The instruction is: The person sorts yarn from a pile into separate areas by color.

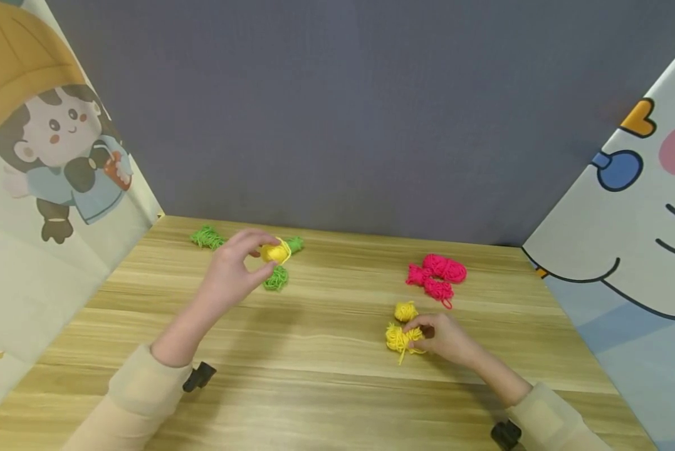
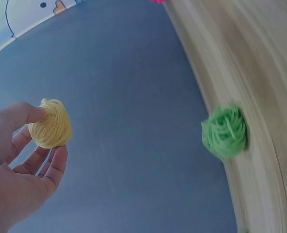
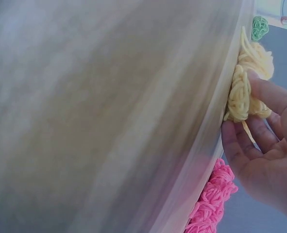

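Within the left grip (image 1: 232, 268) — ball-wide — a yellow yarn ball (image 1: 275, 253)

Between three and four o'clock, the right hand (image 3: 267, 158) grips yellow yarn (image 3: 239, 94) on the surface (image 3: 109, 116); pink yarn (image 3: 212, 196) lies at five o'clock, green yarn (image 3: 260, 28) at two.

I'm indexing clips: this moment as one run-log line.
left hand: holds yellow yarn ball aloft | right hand: grips yellow yarn bundle on table | green yarn bundles: back left | pink yarn bundles: back right
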{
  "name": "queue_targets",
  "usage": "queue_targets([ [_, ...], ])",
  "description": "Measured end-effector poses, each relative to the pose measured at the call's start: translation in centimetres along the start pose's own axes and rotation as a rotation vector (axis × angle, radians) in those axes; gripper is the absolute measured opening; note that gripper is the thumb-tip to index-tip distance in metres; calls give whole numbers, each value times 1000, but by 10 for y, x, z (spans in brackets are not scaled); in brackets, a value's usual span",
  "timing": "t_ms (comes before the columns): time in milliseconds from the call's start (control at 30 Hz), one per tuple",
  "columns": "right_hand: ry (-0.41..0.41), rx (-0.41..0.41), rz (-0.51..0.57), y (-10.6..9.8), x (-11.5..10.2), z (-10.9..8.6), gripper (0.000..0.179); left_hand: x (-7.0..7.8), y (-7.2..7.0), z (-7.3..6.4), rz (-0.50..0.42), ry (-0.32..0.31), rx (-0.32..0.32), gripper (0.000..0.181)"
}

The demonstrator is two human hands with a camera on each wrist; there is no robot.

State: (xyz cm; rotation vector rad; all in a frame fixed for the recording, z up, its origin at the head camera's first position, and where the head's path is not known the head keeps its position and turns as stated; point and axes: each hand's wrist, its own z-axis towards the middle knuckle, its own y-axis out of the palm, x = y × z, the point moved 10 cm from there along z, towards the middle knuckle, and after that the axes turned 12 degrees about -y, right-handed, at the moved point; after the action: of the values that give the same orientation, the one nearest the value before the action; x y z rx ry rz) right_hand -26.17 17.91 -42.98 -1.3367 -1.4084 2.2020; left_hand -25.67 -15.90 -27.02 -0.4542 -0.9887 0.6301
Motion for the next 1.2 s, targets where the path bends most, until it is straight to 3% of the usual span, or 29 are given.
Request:
queue_targets([
  [367,13,-3,3,1,1,1,19,21,24,-4,-63,71,-54,35],
  [767,5,1,18,0,0,0,19,42,49,-7,-133,199,-113,39],
  [1200,-1,0,17,0,-1,-1,19,50,85,-10,-180,226,-222,34],
])
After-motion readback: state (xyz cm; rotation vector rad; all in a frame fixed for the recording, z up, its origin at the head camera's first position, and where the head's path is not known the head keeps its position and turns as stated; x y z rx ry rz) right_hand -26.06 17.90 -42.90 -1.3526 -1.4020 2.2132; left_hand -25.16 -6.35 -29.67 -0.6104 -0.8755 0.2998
